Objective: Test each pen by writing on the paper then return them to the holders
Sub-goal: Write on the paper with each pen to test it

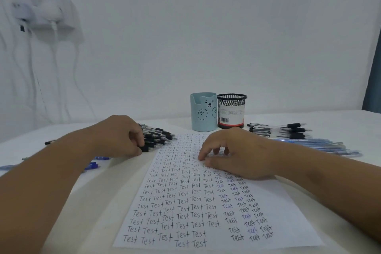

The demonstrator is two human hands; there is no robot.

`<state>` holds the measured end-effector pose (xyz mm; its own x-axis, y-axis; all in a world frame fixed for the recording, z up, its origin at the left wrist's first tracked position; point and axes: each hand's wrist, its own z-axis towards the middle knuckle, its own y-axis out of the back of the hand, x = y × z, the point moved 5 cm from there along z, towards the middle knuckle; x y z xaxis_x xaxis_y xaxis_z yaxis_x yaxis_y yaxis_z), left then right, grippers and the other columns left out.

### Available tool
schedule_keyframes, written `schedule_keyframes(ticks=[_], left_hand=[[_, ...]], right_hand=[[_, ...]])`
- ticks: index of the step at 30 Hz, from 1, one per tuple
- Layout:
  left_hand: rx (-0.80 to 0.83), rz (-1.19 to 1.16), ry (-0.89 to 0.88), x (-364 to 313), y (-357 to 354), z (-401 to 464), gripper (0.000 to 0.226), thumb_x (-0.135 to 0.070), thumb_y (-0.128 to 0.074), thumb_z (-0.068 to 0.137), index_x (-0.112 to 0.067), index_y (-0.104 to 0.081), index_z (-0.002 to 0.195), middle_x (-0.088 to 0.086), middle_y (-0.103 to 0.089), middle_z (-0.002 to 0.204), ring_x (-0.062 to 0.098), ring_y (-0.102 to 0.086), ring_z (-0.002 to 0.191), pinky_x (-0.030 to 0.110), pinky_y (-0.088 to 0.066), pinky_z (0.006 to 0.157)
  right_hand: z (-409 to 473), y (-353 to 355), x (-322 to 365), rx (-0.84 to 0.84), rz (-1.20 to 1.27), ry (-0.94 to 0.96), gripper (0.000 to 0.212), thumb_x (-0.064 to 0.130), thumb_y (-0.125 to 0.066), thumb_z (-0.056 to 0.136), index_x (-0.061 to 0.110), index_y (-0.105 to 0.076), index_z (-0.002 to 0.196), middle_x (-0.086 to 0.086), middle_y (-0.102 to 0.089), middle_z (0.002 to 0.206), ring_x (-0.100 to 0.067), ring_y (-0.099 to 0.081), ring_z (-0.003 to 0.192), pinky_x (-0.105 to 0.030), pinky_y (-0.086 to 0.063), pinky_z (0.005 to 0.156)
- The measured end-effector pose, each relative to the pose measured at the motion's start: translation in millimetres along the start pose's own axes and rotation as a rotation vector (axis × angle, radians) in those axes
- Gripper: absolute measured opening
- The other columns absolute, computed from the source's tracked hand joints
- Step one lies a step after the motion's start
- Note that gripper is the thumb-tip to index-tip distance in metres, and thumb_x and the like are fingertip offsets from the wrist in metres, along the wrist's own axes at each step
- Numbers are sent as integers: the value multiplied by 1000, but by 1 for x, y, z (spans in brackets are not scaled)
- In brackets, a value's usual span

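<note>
I am resting my right hand (233,151) on the white sheet of paper (198,198) that is lying in front of me on the white table (309,192), its surface crowded with columns of the handwritten word "Test". The fingers of that hand are loosely curled with their tips touching the upper part of the paper, and I am holding nothing in them. My left hand (121,135) is sitting just off the paper's upper left corner, fingers bent down onto the near end of a pile of black-grip pens (159,138); I cannot tell whether I am actually gripping one or only touching the pile. That pile is reaching the paper's top left edge.

Just beyond the paper's far edge a pale blue plastic holder with a bear face (203,114) is standing upright, and a black wire-mesh holder with a red and white label (232,111) is standing against its right side. To the right of the paper, a second group of black-grip pens (282,130) is lying, with a row of blue translucent pens (321,146) just nearer to me. To the left of the paper, partly behind my left forearm, a few blue pens (92,164) are lying.
</note>
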<state>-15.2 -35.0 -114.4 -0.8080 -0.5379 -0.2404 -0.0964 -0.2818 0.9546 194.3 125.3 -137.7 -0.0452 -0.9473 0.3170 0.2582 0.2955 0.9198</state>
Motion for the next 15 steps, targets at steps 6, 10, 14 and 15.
schedule_keyframes(ticks=[6, 10, 14, 15], left_hand=[[-14, -1, -29, -4, -3, 1, 15, -17, -80, 79, -31, -73, 81, -7, -69, 83, 3, -59, 70, 12, -42, 58], [-44, 11, -46, -5, -2, 1, 15, -16, -80, 77, -30, -74, 79, -11, -70, 89, 3, -62, 83, 8, -41, 60], [-40, -16, -81, -8, -2, 1, 22, -10, -78, 79, -31, -74, 84, -12, -71, 79, 2, -63, 81, 4, -42, 61], [-26, -19, -93, -9, -4, 0, 27, -9, -76, 80, -34, -73, 86, -13, -71, 76, 3, -64, 82, 7, -45, 66]], right_hand=[[0, 0, 0, 0, -2, -1, 15, 39, -64, 96, 37, -73, 108, 26, -65, 106, 5, -57, 101, -10, -43, 81], [0, 0, 0, 3, -1, -7, 15, 40, -64, 96, 38, -73, 108, 26, -65, 106, 5, -56, 100, -9, -43, 80], [0, -1, -2, -3, -1, -6, 15, 41, -64, 95, 39, -72, 107, 25, -65, 107, 3, -57, 101, -15, -46, 84], [0, -2, -2, -3, 2, -6, 15, 41, -64, 95, 39, -72, 107, 25, -65, 107, 3, -57, 101, -16, -46, 84]])
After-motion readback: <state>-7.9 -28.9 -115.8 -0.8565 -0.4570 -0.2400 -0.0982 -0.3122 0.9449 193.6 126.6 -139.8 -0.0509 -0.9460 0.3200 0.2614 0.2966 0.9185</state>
